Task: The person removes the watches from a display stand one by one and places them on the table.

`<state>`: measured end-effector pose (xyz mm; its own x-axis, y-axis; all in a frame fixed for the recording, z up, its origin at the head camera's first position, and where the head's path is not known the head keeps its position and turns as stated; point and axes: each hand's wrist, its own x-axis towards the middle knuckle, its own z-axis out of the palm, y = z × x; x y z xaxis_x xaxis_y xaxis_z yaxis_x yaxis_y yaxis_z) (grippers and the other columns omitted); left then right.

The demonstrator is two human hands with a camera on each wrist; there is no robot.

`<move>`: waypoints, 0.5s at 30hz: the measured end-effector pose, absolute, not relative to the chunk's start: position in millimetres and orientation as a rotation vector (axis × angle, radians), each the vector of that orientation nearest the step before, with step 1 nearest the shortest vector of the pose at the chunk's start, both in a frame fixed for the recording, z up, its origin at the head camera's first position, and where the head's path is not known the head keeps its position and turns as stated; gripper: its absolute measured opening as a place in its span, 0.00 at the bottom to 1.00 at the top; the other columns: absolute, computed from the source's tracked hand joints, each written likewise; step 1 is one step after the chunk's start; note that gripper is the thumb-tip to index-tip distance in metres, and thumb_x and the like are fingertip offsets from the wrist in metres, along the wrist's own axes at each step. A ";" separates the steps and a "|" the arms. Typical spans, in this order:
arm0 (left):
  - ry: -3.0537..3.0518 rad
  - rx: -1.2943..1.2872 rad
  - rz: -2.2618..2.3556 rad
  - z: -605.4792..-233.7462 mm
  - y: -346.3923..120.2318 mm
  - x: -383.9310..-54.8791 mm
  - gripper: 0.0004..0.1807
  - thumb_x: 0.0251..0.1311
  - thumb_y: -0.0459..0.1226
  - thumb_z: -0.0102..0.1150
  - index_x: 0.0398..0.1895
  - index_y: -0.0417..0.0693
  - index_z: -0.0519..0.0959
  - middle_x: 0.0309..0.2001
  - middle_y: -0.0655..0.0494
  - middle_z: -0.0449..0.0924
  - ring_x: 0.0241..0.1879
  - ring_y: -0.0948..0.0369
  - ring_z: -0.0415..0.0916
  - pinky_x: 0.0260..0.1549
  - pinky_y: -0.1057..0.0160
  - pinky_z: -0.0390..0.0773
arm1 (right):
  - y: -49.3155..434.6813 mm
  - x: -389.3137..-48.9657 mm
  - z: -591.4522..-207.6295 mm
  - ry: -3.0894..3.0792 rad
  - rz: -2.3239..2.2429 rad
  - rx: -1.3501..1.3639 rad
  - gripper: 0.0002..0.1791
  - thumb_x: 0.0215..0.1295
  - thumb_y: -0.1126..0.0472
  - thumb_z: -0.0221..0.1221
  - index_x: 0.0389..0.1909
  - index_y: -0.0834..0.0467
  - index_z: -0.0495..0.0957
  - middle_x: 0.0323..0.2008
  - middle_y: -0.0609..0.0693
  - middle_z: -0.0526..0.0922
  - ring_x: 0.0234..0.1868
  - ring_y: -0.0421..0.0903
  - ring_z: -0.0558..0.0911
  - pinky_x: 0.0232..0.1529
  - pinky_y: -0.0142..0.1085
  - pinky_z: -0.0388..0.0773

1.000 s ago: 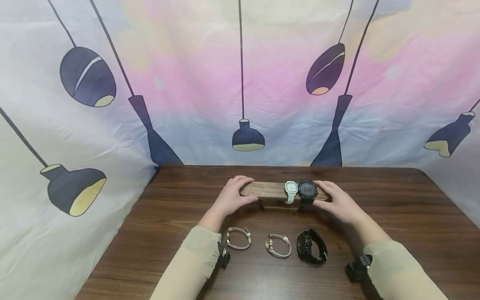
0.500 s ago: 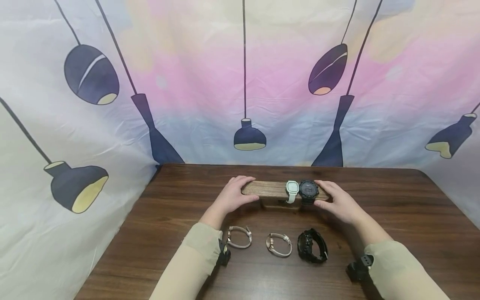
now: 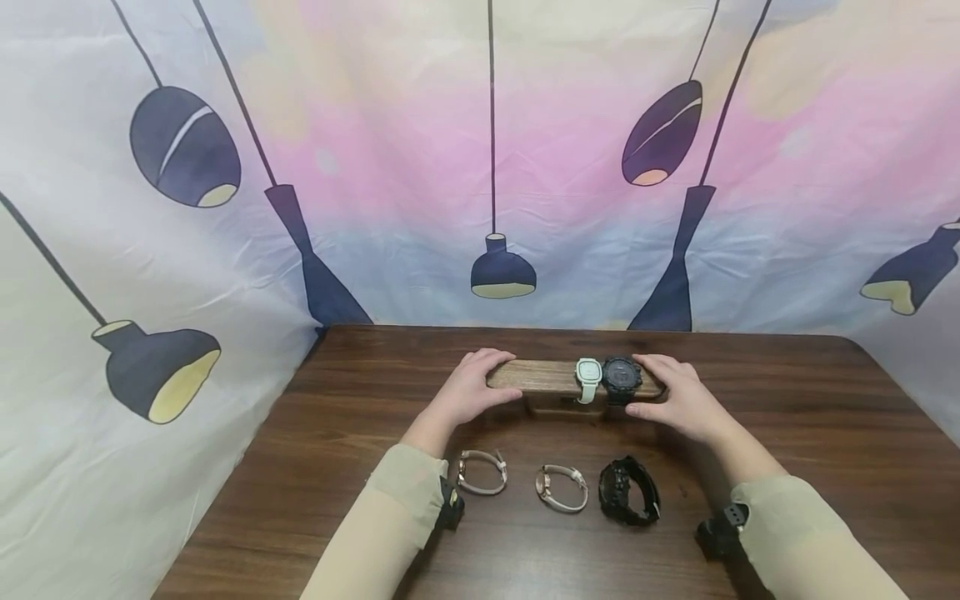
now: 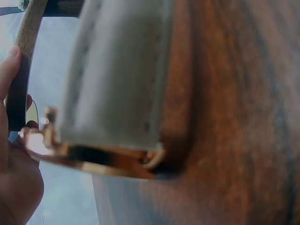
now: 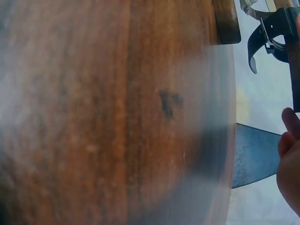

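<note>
A wooden watch stand stands toward the back of the table. My left hand grips the left end of its bar, thumb in front and fingers behind. At the other end, my right hand holds the bar the same way, its thumb low along the front. A mint-green watch and a chunky black watch sit side by side on the bar's right half. The black watch's strap hangs loosely curved below the bar in the right wrist view.
In front of the stand lie a pale-strapped watch, a second slim one with a rose-gold case, and another black watch. A pale strap fills much of the left wrist view. A lamp-print cloth hangs behind the table.
The head view has shifted a little, moving the scene slightly right. My right thumb is slightly lower against the bar. The stand and watches otherwise keep their places.
</note>
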<state>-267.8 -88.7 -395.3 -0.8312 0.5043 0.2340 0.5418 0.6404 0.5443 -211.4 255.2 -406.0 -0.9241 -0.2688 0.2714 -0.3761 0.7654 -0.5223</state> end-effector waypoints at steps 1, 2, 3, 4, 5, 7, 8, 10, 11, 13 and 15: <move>-2.792 -0.889 -0.951 -395.2 -88.5 -268.0 0.34 0.53 0.51 0.65 0.62 0.49 0.72 0.60 0.54 0.70 0.61 0.52 0.62 0.58 0.51 0.62 | 254.8 -211.4 -405.5 -2.767 0.877 0.517 0.46 0.51 0.45 0.68 0.66 0.61 0.62 0.63 0.62 0.63 0.57 0.63 0.60 0.51 0.59 0.60; -2.794 -0.888 -0.950 -395.2 -88.4 -268.0 0.34 0.53 0.51 0.65 0.62 0.48 0.71 0.60 0.54 0.69 0.61 0.52 0.62 0.58 0.51 0.62 | 254.4 -211.4 -405.1 -2.756 0.878 0.521 0.45 0.51 0.45 0.68 0.66 0.62 0.63 0.63 0.62 0.64 0.57 0.63 0.60 0.50 0.59 0.60; -2.795 -0.887 -0.949 -395.2 -88.3 -268.1 0.34 0.53 0.52 0.65 0.62 0.48 0.71 0.60 0.54 0.69 0.61 0.52 0.62 0.58 0.51 0.63 | 254.3 -211.6 -404.8 -2.748 0.881 0.522 0.45 0.51 0.45 0.68 0.65 0.63 0.63 0.62 0.62 0.64 0.57 0.62 0.60 0.50 0.58 0.59; -2.800 -0.886 -0.947 -395.2 -88.2 -268.1 0.34 0.53 0.52 0.65 0.62 0.49 0.71 0.60 0.54 0.69 0.61 0.52 0.62 0.58 0.51 0.63 | 254.0 -211.5 -404.5 -2.742 0.890 0.518 0.44 0.51 0.46 0.69 0.65 0.63 0.64 0.62 0.62 0.65 0.56 0.62 0.60 0.50 0.58 0.59; -2.802 -0.885 -0.954 -394.8 -88.2 -267.8 0.34 0.53 0.52 0.65 0.62 0.49 0.71 0.61 0.54 0.69 0.61 0.52 0.62 0.58 0.51 0.63 | 253.7 -211.7 -404.4 -2.738 0.898 0.512 0.44 0.50 0.46 0.69 0.64 0.64 0.64 0.62 0.63 0.65 0.56 0.62 0.60 0.50 0.57 0.59; -2.807 -0.885 -0.958 -394.5 -88.1 -267.6 0.34 0.53 0.52 0.65 0.62 0.49 0.71 0.61 0.54 0.69 0.61 0.52 0.62 0.58 0.50 0.63 | 252.9 -211.5 -403.7 -2.739 0.910 0.495 0.44 0.50 0.46 0.69 0.63 0.64 0.64 0.61 0.62 0.65 0.56 0.61 0.60 0.50 0.56 0.59; -2.809 -0.885 -0.958 -394.6 -88.2 -267.4 0.34 0.53 0.52 0.65 0.62 0.49 0.71 0.61 0.54 0.69 0.61 0.52 0.62 0.57 0.50 0.63 | 252.5 -211.5 -403.5 -2.739 0.915 0.485 0.44 0.49 0.46 0.69 0.63 0.64 0.65 0.61 0.62 0.65 0.56 0.61 0.60 0.50 0.56 0.60; -2.811 -0.883 -0.959 -394.4 -88.2 -267.4 0.34 0.53 0.52 0.65 0.62 0.49 0.71 0.61 0.54 0.69 0.61 0.52 0.62 0.57 0.50 0.63 | 251.9 -211.6 -403.2 -2.739 0.924 0.470 0.44 0.49 0.46 0.70 0.62 0.63 0.65 0.61 0.62 0.65 0.55 0.61 0.60 0.49 0.56 0.61; -2.812 -0.882 -0.959 -394.4 -88.2 -267.3 0.34 0.53 0.52 0.65 0.62 0.49 0.71 0.61 0.54 0.69 0.61 0.52 0.62 0.57 0.51 0.63 | 251.5 -211.5 -403.0 -2.739 0.922 0.468 0.44 0.49 0.46 0.70 0.62 0.63 0.65 0.60 0.62 0.65 0.55 0.60 0.60 0.49 0.56 0.61; -2.810 -0.880 -0.955 -394.7 -88.2 -267.2 0.34 0.53 0.52 0.65 0.62 0.49 0.71 0.60 0.54 0.69 0.61 0.52 0.62 0.57 0.51 0.63 | 250.9 -211.8 -402.8 -2.735 0.921 0.469 0.44 0.48 0.46 0.70 0.62 0.63 0.65 0.60 0.62 0.65 0.54 0.60 0.60 0.48 0.55 0.62; -2.812 -0.877 -0.958 -394.6 -88.3 -267.1 0.34 0.53 0.52 0.65 0.62 0.49 0.71 0.60 0.54 0.69 0.61 0.52 0.62 0.57 0.51 0.63 | 250.8 -212.3 -403.2 -2.734 0.916 0.471 0.44 0.48 0.46 0.70 0.62 0.63 0.65 0.60 0.61 0.66 0.54 0.60 0.61 0.48 0.55 0.62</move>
<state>-267.1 -88.3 -394.6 -0.8387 0.5002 0.2152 0.5276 0.6485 0.5488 -212.3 250.8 -403.2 -0.9245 -0.2295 0.3042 -0.3665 0.7544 -0.5446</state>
